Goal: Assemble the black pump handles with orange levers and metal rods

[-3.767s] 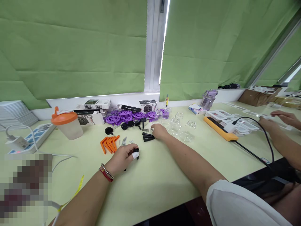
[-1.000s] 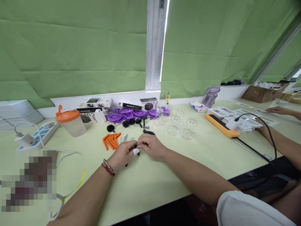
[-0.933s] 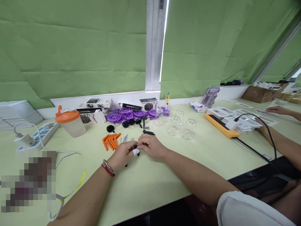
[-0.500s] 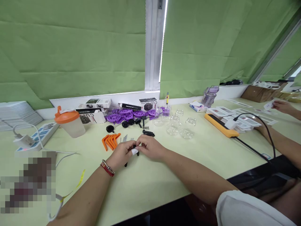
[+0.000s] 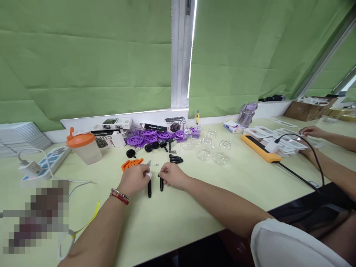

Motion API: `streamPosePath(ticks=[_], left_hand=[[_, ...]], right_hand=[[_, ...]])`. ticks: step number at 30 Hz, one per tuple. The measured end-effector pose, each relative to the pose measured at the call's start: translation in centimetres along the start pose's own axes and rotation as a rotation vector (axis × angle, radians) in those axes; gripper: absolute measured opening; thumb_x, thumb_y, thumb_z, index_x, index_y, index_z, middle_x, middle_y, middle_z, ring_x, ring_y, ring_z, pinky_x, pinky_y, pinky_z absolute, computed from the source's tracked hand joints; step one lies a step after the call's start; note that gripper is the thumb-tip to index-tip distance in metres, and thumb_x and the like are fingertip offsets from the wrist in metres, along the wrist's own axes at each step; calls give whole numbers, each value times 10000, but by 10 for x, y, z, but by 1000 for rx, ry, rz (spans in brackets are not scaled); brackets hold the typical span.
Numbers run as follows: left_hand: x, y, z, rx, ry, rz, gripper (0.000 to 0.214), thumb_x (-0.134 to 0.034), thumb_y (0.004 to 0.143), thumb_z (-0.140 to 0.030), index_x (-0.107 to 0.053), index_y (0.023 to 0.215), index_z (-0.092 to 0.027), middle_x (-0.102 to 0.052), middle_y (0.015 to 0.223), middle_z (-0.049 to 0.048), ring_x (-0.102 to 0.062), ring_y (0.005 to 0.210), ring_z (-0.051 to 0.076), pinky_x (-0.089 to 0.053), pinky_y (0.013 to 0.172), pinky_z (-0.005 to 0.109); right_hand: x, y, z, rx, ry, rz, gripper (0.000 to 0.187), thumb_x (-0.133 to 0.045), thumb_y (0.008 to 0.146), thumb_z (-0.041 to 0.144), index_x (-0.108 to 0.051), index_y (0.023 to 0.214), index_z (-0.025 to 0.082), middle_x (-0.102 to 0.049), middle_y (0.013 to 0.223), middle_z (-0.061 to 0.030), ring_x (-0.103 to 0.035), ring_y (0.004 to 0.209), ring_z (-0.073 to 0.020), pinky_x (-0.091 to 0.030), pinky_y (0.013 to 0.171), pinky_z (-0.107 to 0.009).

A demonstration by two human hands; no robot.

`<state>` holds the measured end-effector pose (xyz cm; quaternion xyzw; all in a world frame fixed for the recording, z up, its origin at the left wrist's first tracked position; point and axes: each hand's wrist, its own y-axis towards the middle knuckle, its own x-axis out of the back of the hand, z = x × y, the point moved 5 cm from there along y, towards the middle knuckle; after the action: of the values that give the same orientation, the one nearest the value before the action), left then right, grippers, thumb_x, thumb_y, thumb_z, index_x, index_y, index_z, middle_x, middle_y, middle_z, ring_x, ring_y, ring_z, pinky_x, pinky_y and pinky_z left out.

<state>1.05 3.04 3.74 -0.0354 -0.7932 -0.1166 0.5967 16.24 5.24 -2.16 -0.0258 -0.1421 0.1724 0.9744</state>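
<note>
My right hand [image 5: 174, 175] pinches the upper end of a short black plastic tube [image 5: 161, 184], which points down toward me. My left hand [image 5: 134, 180], with white wrapping on one digit, is closed beside thin metal pins [image 5: 149, 164]; what its fingertips hold, if anything, is hidden. Just below those fingertips another black tube [image 5: 149, 190] lies on the table. Orange angled pieces [image 5: 132, 163] are partly covered by the left hand. Beyond the hands lie tiny metal bits [image 5: 156, 165], more black tubes [image 5: 175, 159] and a spring [image 5: 172, 151].
Purple wheel-shaped parts [image 5: 149, 136] and black round-headed pieces [image 5: 148, 148] lie further back. Clear plastic cups [image 5: 204, 154] stand right of them. An orange-lidded cup [image 5: 90, 150] and power strip [image 5: 52, 161] are left. A co-worker's hand [image 5: 313, 131] is far right, past an orange power strip [image 5: 258, 148].
My hands were together around a black piece and have now parted. The left hand moved left toward the metal pins; the right keeps the black tube. The co-worker's hand moved left and down.
</note>
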Motion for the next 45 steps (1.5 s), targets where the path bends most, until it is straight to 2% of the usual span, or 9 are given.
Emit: streamPosePath(ticks=[3, 5, 11, 16, 20, 29, 37, 41, 45], left_hand=[[-7, -4, -5, -55, 22, 117, 132, -502, 725, -247, -612, 662, -214, -656, 705, 52, -581, 673, 212, -297, 544, 271], [-10, -6, -7, -76, 14, 152, 140, -493, 728, -227, -602, 642, -212, -645, 685, 58, -575, 659, 216, -305, 544, 278], [-11, -6, -6, -79, -72, 162, 127, -492, 693, -157, -594, 634, -203, -617, 663, 62, -575, 656, 223, -344, 551, 290], [-12, -6, -3, -56, -74, 171, 94, -504, 681, -161, -585, 647, -198, -625, 685, 62, -579, 657, 219, -358, 547, 289], [-13, -6, -3, -54, -35, 187, 97, -493, 700, -185, -581, 662, -199, -630, 684, 64, -587, 669, 222, -351, 545, 283], [-9, -6, -6, -81, 98, 170, 147, -466, 710, -176, -606, 724, -217, -649, 754, 61, -588, 715, 231, -304, 543, 281], [-10, -5, -7, -83, 86, 171, 182, -452, 734, -188, -630, 751, -221, -649, 834, 59, -591, 782, 237, -331, 571, 292], [-9, -5, -9, -83, 95, 172, 185, -431, 747, -188, -610, 710, -215, -643, 824, 49, -582, 758, 223, -316, 550, 281], [-5, -5, -11, -72, 98, 123, 214, -401, 782, -209, -607, 723, -207, -641, 840, 53, -580, 758, 220, -308, 540, 281]], right_hand=[[-8, 4, 1, 3, -24, 3, 138, -631, 775, 211, -500, 736, 192, -511, 469, 60, -489, 394, -88, -405, 378, -190], [-14, 7, 2, -6, -38, 15, 130, -625, 766, 191, -498, 736, 195, -505, 480, 58, -505, 412, -97, -408, 383, -193], [-31, 10, 6, 10, -196, 49, 85, -600, 743, 157, -524, 742, 196, -540, 532, 30, -534, 462, -123, -400, 434, -224], [-31, 5, 18, 114, -332, 4, 64, -599, 735, 142, -555, 725, 187, -585, 630, 4, -555, 570, -131, -390, 526, -233], [-29, -2, 24, 170, -380, -15, 55, -581, 753, 135, -581, 726, 182, -581, 634, 4, -520, 583, -120, -363, 549, -229], [-30, -2, 21, 197, -317, 51, 72, -549, 779, 138, -572, 729, 185, -556, 591, 30, -468, 526, -98, -328, 523, -216], [-32, 2, 9, 100, -174, 134, 67, -520, 803, 155, -576, 805, 194, -551, 573, 35, -500, 502, -102, -361, 480, -205], [-17, 4, 15, 91, -188, 105, 87, -537, 796, 157, -605, 845, 183, -560, 596, 29, -508, 524, -97, -383, 502, -200], [37, 15, 27, 215, -351, -118, 78, -620, 738, 142, -651, 808, 155, -599, 722, -3, -524, 638, -98, -396, 593, -203]])
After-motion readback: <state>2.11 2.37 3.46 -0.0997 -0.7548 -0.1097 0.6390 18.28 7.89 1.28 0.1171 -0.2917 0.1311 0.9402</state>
